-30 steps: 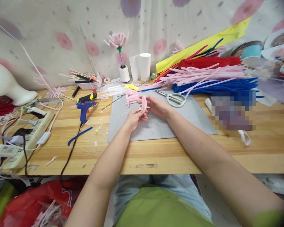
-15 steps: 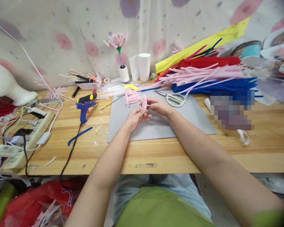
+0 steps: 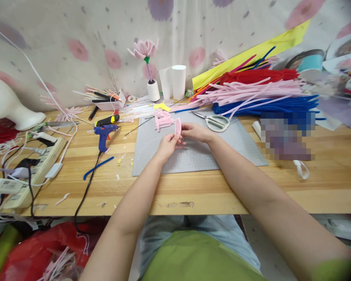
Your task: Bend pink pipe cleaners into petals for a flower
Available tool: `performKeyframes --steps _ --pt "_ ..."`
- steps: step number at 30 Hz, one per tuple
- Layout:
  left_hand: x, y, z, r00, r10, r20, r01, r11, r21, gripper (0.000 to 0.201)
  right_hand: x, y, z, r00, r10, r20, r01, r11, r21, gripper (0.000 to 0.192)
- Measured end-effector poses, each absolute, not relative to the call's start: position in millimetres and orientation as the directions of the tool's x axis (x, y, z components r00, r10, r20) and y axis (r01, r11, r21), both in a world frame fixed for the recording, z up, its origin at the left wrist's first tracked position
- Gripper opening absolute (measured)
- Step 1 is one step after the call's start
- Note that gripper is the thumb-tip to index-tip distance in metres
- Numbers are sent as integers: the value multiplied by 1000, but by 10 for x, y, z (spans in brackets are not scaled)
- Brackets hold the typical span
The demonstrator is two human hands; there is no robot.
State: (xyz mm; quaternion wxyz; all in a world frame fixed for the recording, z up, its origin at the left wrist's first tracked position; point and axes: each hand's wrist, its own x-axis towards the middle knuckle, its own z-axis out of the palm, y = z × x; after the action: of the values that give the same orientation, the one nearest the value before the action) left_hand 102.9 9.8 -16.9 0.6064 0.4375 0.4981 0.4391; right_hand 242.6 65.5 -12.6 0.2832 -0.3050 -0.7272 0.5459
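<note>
While pinched (both hands), grip holds petal (image 3: 178, 127).

On the wooden bench (image 3: 251, 191) I see a grey cutting mat (image 3: 193, 154). White-handled scissors (image 3: 215, 121) lie on its far edge. Left of the mat lies a blue glue gun (image 3: 104, 134), and near it a short blue pipe cleaner (image 3: 98, 168). A white power strip (image 3: 32, 171) sits at the far left. Behind the mat I see stacks of red, pink and blue pipe cleaners (image 3: 260, 95), and a pink flower (image 3: 144, 48) standing upright in a white spool (image 3: 153, 90).
</note>
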Motion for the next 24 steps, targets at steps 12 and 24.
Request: performKeyframes --steps 12,24 --pt "1030 110 -269 -68 996 -57 369 78 926 21 2271 583 -72 -455 888 70 514 326 -794 8" --pt "977 172 -357 59 998 -7 366 -15 931 23 2283 582 -152 -418 906 65 200 162 -966 34"
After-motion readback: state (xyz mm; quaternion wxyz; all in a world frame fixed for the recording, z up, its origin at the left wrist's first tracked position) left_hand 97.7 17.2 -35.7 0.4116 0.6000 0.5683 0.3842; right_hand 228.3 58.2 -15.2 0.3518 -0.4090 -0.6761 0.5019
